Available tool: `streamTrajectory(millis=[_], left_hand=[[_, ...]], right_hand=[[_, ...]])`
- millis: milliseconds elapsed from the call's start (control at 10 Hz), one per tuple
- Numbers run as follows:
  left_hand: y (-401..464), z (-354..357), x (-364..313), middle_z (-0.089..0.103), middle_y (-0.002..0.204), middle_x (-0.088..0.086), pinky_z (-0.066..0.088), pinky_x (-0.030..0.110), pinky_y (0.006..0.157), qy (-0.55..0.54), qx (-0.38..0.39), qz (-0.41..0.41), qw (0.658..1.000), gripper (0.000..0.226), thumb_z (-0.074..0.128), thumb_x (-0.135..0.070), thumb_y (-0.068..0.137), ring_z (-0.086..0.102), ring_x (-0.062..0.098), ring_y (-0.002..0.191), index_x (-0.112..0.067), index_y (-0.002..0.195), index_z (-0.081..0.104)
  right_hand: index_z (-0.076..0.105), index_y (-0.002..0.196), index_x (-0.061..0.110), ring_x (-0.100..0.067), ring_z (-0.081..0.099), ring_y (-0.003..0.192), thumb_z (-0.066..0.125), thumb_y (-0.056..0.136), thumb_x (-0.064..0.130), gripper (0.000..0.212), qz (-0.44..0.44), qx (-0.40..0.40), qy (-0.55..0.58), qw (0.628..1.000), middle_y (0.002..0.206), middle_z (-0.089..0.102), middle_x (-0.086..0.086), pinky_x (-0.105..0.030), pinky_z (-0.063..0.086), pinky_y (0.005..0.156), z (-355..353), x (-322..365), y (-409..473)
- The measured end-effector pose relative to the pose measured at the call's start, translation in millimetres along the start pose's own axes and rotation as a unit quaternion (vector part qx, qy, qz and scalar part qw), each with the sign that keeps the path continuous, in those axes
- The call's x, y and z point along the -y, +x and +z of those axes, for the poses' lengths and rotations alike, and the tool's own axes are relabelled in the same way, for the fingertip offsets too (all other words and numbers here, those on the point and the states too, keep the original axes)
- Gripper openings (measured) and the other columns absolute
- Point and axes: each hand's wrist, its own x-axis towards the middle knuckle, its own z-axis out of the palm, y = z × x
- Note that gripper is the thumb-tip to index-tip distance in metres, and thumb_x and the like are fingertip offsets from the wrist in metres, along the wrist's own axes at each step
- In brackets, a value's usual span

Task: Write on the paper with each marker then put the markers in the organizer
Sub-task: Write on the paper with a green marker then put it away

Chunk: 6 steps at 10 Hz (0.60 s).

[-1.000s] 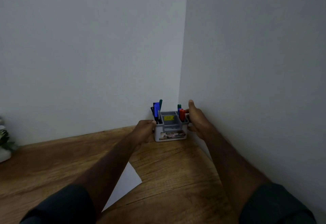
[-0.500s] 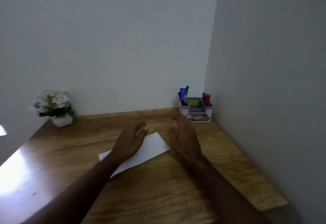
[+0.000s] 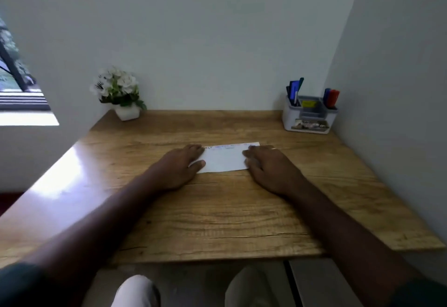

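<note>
Both hands have drawn back from the grey-and-white plastic organizer at upper right. Left hand and right hand now press flat, fingers spread, hiding the white paper sheet's ends; its top-edge writing is unreadable.

Paper mid-table, organizer back right, flower pot back left.

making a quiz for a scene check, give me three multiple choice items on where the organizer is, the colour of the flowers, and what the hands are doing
1. Where does the organizer stand?
A. far right corner of the desk
B. beside the plant
C. on the paper

2. What colour are the flowers?
A. red
B. white
C. yellow

3. What are the hands doing?
A. gripping markers
B. lifting the organizer
C. resting flat on the paper's ends

Answers:
1 A, it sits by the right wall.
2 B, white blooms over green leaves.
3 C, left hand and right hand press the paper, holding nothing.
</note>
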Motion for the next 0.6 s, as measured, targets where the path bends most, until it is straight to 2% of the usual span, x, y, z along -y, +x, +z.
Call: streamTrajectory(millis=[100,200,300,400,500,600], left_hand=[[3.3,5.4,7.8,0.018,0.161,-0.002,0.012,0.029,0.118,0.002,-0.013,0.02,1.0,0.057,0.033,-0.044,0.102,0.015,0.012,0.148,-0.02,0.153,0.023],[-1.7,6.4,6.3,0.01,0.161,-0.004,0.007,0.028,0.118,0.0,-0.008,0.019,1.0,0.061,0.025,-0.048,0.101,0.005,0.008,0.148,-0.021,0.155,0.015],[-5.3,2.6,-0.2,0.009,0.16,-0.006,0.005,0.028,0.119,-0.021,-0.02,-0.007,1.0,0.065,0.019,-0.052,0.098,0.002,0.006,0.148,-0.019,0.154,0.015],[-9.7,-1.9,-6.4,0.01,0.16,-0.002,0.008,0.03,0.121,-0.029,-0.008,-0.021,0.999,0.072,0.01,-0.056,0.094,0.002,0.007,0.148,-0.016,0.154,0.017],[-9.6,-10.9,-6.9,0.004,0.161,-0.002,0.003,0.03,0.121,-0.043,0.033,-0.04,0.998,0.072,0.005,-0.056,0.094,-0.003,0.008,0.148,-0.016,0.154,0.011],[-7.0,-26.9,-9.8,0.0,0.162,0.001,-0.005,0.032,0.12,-0.041,0.071,-0.045,0.996,0.074,0.001,-0.06,0.094,-0.011,0.009,0.147,-0.016,0.153,0.004]], right_hand=[[0.056,0.139,0.023,-0.017,0.042,0.138,0.047,0.1,0.035,0.042,-0.003,-0.006,-0.004,1.0,0.148,0.051,0.001,-0.019,0.023,0.108,4.7,-2.9,3.2],[0.046,0.147,0.026,-0.013,0.032,0.145,0.039,0.101,0.042,0.049,0.009,0.017,-0.001,1.0,0.155,0.041,0.004,-0.027,0.022,0.117,5.6,-2.8,4.5],[0.04,0.15,0.027,-0.012,0.026,0.148,0.034,0.103,0.045,0.051,0.029,0.037,-0.006,0.999,0.158,0.036,0.004,-0.033,0.023,0.12,1.1,1.1,6.3],[0.044,0.148,0.022,-0.014,0.029,0.147,0.031,0.103,0.044,0.051,0.037,0.052,-0.005,0.998,0.155,0.041,-0.001,-0.034,0.025,0.12,-1.1,6.2,5.4],[0.045,0.147,0.019,-0.017,0.03,0.147,0.032,0.104,0.04,0.049,0.049,0.066,0.008,0.997,0.155,0.041,-0.004,-0.042,0.028,0.12,-12.0,10.7,7.9],[0.039,0.151,0.018,-0.02,0.026,0.149,0.031,0.104,0.036,0.051,0.043,0.085,-0.007,0.995,0.158,0.035,-0.005,-0.051,0.024,0.12,-26.4,20.2,8.4]])
